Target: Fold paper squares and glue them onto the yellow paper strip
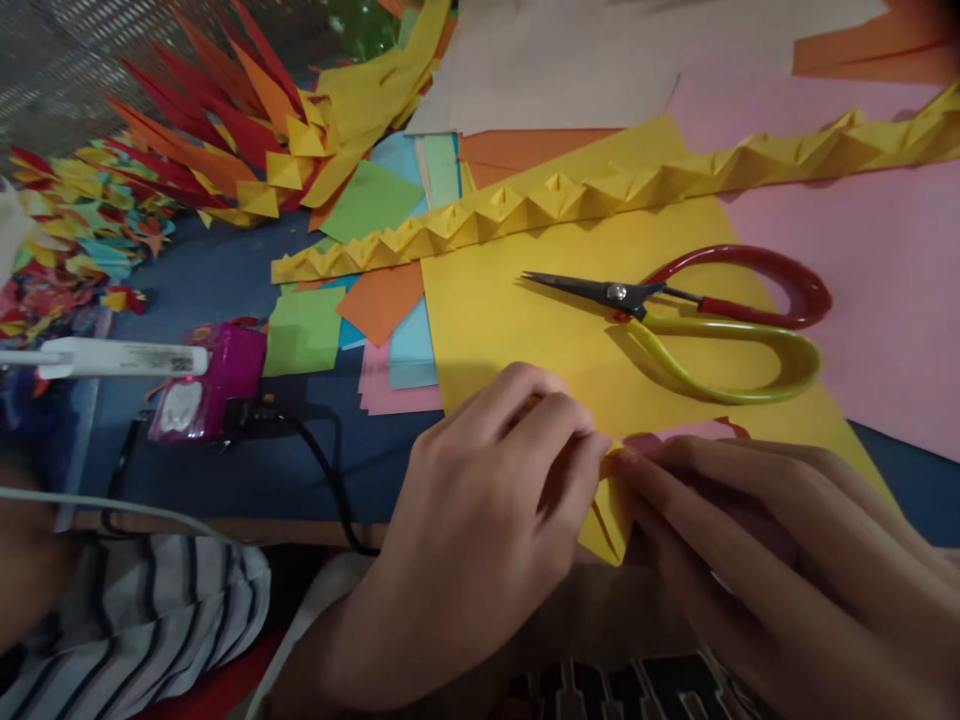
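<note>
Both hands meet at the table's front edge over a small folded piece of yellow paper (613,515). My left hand (499,480) is closed, its thumb and fingertips pinching the paper's upper left. From the other side, my right hand (765,530) grips it, its fingers pressed together; part of the paper is hidden beneath them. Just beyond the hands lie scissors (617,293), blades apart, with one red and one yellow handle, on a large yellow sheet (495,330). Behind them stretches a long folded yellow paper strip (555,200) with a row of raised points.
At left stands a magenta power adapter (232,375) with a white plug and black cable. Green squares (304,330), orange and blue paper lie nearby. Red and orange paper spikes (225,110) and small folded scraps (112,220) fill the back left. A striped sleeve (165,610) shows beside me.
</note>
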`<state>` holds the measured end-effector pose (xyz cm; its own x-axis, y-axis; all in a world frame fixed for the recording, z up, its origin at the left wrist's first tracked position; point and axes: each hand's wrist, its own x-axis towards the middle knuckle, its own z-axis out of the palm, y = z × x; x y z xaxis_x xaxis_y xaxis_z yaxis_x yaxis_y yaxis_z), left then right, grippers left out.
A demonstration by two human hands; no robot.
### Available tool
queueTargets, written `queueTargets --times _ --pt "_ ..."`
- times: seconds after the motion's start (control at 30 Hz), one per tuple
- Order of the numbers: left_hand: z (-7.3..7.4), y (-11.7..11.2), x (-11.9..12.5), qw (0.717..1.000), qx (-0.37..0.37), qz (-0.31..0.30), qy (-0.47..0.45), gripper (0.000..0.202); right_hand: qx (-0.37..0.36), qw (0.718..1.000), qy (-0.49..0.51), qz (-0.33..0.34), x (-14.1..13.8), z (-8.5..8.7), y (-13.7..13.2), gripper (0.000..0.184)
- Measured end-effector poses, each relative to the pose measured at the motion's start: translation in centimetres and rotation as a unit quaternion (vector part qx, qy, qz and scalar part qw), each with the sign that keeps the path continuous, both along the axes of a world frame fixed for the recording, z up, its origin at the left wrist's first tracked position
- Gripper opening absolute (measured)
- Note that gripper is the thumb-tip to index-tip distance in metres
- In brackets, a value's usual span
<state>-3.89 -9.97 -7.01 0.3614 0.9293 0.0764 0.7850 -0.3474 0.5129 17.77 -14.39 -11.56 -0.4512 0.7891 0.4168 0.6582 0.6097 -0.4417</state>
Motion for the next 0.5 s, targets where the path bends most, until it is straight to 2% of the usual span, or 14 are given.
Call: queueTargets --times 0.27,0.5 --pt "-0.08 0.13 0.19 1.0 0.01 -0.004 0.0 0.018 0.012 1.0 -0.019 -0.017 -0.1 0.02 0.02 0.038" --pt "-0.21 0.07 0.41 1.0 0.016 0.005 -0.007 0.016 0.021 0.999 -0.023 -0.04 -0.14 -0.4 -0.24 0.046"
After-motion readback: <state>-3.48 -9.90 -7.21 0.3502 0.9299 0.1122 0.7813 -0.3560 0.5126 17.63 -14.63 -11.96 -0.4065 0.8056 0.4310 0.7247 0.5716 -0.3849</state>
